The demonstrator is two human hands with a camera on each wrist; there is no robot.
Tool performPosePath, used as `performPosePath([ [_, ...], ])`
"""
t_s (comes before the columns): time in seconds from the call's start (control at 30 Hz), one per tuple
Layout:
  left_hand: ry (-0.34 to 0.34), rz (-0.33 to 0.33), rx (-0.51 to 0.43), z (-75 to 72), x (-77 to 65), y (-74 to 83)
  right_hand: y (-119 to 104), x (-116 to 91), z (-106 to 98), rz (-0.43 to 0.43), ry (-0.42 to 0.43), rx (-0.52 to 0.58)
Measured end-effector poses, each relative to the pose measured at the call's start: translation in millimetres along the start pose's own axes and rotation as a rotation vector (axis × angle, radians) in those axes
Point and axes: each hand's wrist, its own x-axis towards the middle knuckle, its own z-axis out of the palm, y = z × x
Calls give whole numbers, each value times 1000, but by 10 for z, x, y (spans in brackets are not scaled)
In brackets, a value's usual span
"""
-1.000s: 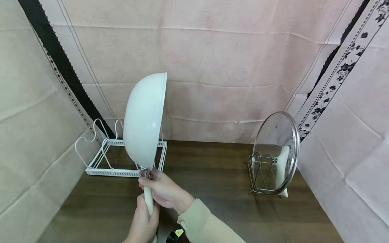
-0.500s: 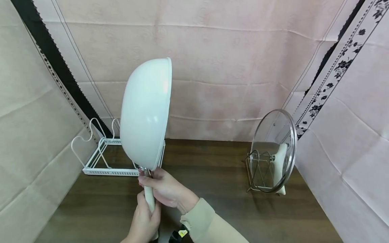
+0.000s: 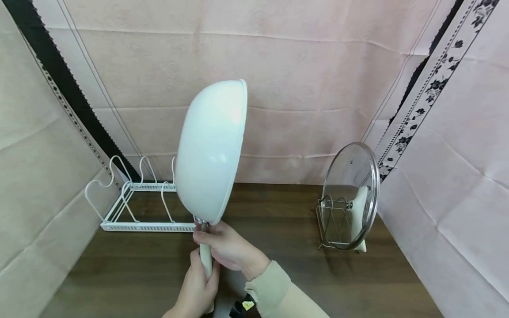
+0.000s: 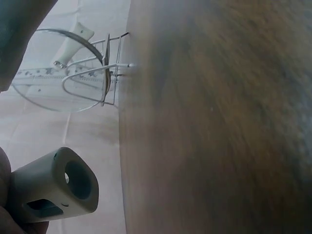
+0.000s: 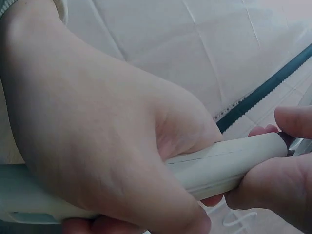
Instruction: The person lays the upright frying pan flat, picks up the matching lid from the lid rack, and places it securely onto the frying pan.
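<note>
A white wok point(image 3: 212, 150) stands on edge in the air, its rounded outside turned left and its rim to the right. My right hand point(image 3: 234, 251) grips the handle's upper end, just below the bowl. Lower down, my left hand point(image 3: 196, 282) wraps round the same pale handle point(image 3: 206, 258). In the right wrist view, the left hand point(image 5: 107, 126) covers much of the handle point(image 5: 224, 165), with right-hand fingers point(image 5: 278, 187) at its far end. The handle's hollow end point(image 4: 58, 187) shows in the left wrist view. The wok's inside is hidden.
On the wooden tabletop point(image 3: 278, 265), a white wire rack point(image 3: 147, 227) with curved hooks stands left, partly behind the wok. At right, a glass lid point(image 3: 343, 176) with a white handle leans upright in a small wire stand point(image 3: 332, 245). Cloth-covered walls point(image 3: 278, 132) enclose three sides.
Both hands have carried the wok to the right, leaving more of the white rack's hooks visible. The wok now leans a little further right. Both grips on the handle stay the same.
</note>
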Motion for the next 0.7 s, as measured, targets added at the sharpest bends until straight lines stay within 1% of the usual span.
performPosePath([
  [0.1,-32,-10,-14,61,26,-16,11,-24,-51,-1,27,-23],
  [0.2,-72,-25,-56,134,60,-48,37,-42,-113,-14,49,-42],
  [0.33,-121,-78,-113,200,86,-54,62,-62,-169,-16,75,-49],
  [0.43,-139,-107,-138,234,89,-46,78,-76,-193,-7,115,-37],
  [0.5,-152,-111,-149,256,91,-42,91,-86,-211,7,149,-28],
  [0.57,-154,-103,-148,274,95,-38,98,-98,-230,21,187,-20],
  [0.7,-164,-85,-135,302,96,-30,111,-130,-288,49,230,-6],
])
